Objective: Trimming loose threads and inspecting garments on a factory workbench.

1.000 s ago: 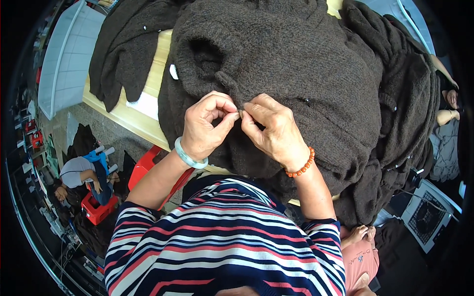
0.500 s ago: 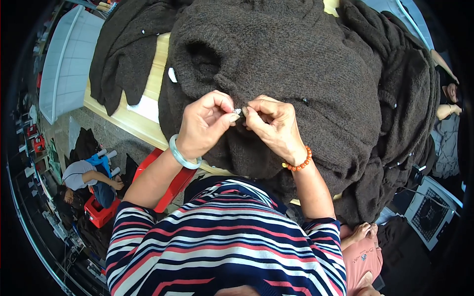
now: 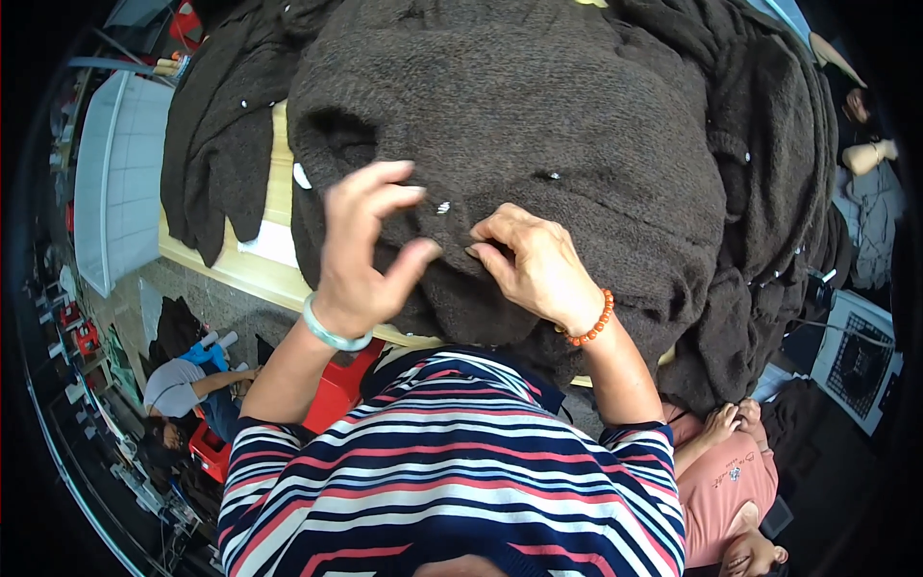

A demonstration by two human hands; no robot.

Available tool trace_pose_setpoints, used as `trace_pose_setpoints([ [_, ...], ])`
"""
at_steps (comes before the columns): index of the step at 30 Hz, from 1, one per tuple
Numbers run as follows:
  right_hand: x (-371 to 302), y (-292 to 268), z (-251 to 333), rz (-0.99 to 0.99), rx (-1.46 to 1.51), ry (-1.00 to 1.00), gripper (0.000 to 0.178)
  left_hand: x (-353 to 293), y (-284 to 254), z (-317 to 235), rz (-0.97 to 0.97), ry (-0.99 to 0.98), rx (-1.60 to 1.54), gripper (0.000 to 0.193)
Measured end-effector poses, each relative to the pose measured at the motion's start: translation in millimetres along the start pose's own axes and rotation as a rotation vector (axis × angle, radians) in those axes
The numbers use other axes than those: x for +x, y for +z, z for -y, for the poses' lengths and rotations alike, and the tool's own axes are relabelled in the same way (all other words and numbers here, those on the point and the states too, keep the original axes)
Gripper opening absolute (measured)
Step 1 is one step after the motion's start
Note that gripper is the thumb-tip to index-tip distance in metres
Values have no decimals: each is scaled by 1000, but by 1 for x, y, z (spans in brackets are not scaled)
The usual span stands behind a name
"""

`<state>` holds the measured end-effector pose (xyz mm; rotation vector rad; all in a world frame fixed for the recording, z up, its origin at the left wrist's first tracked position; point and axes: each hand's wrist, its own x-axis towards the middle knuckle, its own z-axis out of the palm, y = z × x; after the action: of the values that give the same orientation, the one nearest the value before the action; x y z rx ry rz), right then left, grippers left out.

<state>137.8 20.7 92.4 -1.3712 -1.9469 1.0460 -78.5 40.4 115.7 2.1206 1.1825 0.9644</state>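
Observation:
A dark brown knitted garment (image 3: 519, 106) lies heaped in front of me. My left hand (image 3: 370, 245) is open above it, thumb and fingers spread with nothing between them. Just beyond those fingertips, a small shiny silvery-white piece (image 3: 443, 207) sits on the knit. To the right of this piece, my right hand (image 3: 534, 260) is closed, its curled thumb and forefinger close together at the fabric. What those fingertips hold, if anything, is too small to make out. Another small whitish piece (image 3: 554, 176) shows on the garment farther right.
Under the knitwear is a pale wooden table (image 3: 282, 173). More brown garments (image 3: 216, 144) lie at the left and right. A white lump (image 3: 302, 176) rests by the heap's left edge. People work nearby, one in a pink shirt (image 3: 726, 481). A red stool (image 3: 336, 389) stands below the table edge.
My hands were pinched together around the small shiny piece. My left hand has let go, opened and drawn left; the piece now shows on the knit, apart from both hands.

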Motion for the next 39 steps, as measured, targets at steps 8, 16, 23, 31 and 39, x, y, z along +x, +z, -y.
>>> trace_pose_setpoints([
  [8,-4,-8,2,-23,402,198,15,26,18,17,416,69,-93,20],
  [16,9,-10,-16,104,926,471,24,47,7,21,721,-288,-318,17],
  [23,1,-4,-11,93,711,284,21,48,8,23,752,-244,-305,16],
  [31,-10,10,-4,-156,173,-98,13,29,21,11,548,187,203,15],
  [39,-8,17,-7,-232,98,-55,10,36,24,5,504,257,267,16],
])
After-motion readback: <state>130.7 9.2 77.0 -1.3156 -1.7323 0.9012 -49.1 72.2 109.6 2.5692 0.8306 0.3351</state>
